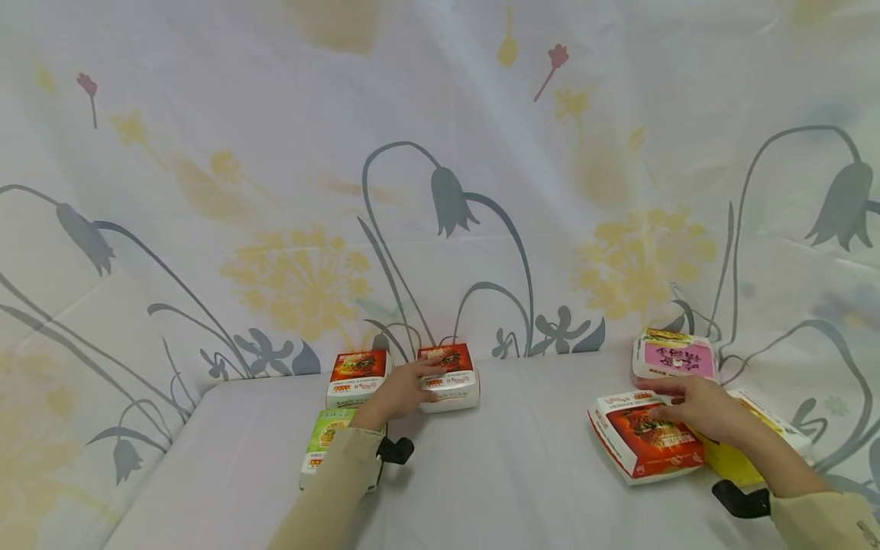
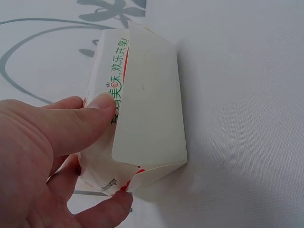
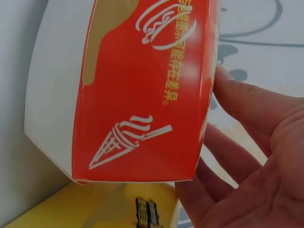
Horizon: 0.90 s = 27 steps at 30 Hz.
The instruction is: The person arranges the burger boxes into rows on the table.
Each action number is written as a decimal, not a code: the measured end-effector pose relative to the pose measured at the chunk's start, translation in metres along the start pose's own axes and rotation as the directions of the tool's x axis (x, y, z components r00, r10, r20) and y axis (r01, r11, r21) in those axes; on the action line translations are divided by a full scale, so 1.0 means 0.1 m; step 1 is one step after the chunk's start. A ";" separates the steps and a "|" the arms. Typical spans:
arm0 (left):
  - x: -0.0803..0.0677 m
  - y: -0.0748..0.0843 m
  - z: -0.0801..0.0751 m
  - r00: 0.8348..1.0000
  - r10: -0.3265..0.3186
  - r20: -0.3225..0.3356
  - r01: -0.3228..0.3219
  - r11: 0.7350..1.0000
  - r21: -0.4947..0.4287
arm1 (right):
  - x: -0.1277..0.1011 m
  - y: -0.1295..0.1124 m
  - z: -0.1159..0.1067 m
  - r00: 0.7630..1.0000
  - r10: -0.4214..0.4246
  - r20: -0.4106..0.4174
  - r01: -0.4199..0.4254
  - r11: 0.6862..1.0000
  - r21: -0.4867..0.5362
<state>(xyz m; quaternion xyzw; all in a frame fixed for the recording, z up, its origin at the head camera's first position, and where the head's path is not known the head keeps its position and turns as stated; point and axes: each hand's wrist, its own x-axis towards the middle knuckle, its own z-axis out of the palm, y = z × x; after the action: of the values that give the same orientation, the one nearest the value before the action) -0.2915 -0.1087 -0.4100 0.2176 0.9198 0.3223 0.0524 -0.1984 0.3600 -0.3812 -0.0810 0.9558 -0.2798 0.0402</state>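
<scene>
In the lower middle of the head view, the left hand (image 1: 399, 391) reaches forward and takes hold of a red-topped burger box (image 1: 450, 376) that sits at the back edge of the white cloth-covered bench (image 1: 509, 473). The left wrist view shows this grip closely: the thumb (image 2: 90, 118) presses the box's white side panel while a finger curls under the near corner, so the hand pinches the box (image 2: 142, 109) between them. Just left of that box lies a second red-topped box (image 1: 359, 376), and nearer the bottom of the frame a green box (image 1: 328, 447) is partly hidden by the left sleeve. At the lower right of the head view, the right hand (image 1: 701, 409) rests on the far edge of a tilted red box (image 1: 646, 444); the right wrist view shows the fingers (image 3: 251, 107) lying fairly straight along the box's side (image 3: 142, 90), and whether they clasp it I cannot tell. This box leans on a yellow box (image 1: 742, 451) beneath the right forearm. A pink-topped box (image 1: 675, 359) stands just behind the right hand. A floral cloth (image 1: 440, 168) hangs across the upper frame.
</scene>
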 end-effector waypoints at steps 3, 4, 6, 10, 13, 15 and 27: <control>-0.01 0.00 -0.01 1.000 -0.008 -0.002 0.008 1.000 -0.009 | 0.02 0.00 0.00 1.000 0.004 0.021 -0.004 1.000 0.009; -0.01 0.01 -0.01 1.000 -0.005 -0.002 0.005 1.000 -0.007 | 0.03 0.00 0.00 1.000 0.005 0.023 -0.005 1.000 0.011; -0.01 0.01 -0.01 1.000 0.003 -0.003 -0.003 1.000 0.004 | 0.03 0.00 0.02 1.000 0.001 0.022 -0.001 1.000 0.017; 0.00 0.00 0.00 0.999 0.034 -0.004 -0.034 0.999 0.020 | 0.03 -0.04 0.08 1.000 -0.011 0.016 0.010 0.999 0.043; 0.00 -0.01 0.00 0.998 0.058 -0.005 -0.058 0.998 0.017 | 0.04 -0.10 0.14 1.000 -0.021 0.019 0.020 0.996 0.083; -0.01 -0.01 0.00 0.998 0.059 -0.006 -0.059 0.998 0.016 | 0.06 -0.13 0.18 1.000 -0.006 0.015 0.005 0.995 0.099; -0.02 0.02 -0.01 1.000 0.023 0.001 -0.023 1.000 0.003 | 0.13 -0.31 0.42 0.999 0.033 -0.011 -0.031 0.987 0.158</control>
<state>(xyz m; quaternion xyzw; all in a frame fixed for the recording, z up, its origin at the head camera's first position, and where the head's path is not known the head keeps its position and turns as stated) -0.2889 -0.1084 -0.4084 0.2286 0.9176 0.3215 0.0489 -0.2017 0.3096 -0.4003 -0.0604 0.9321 -0.3544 0.0442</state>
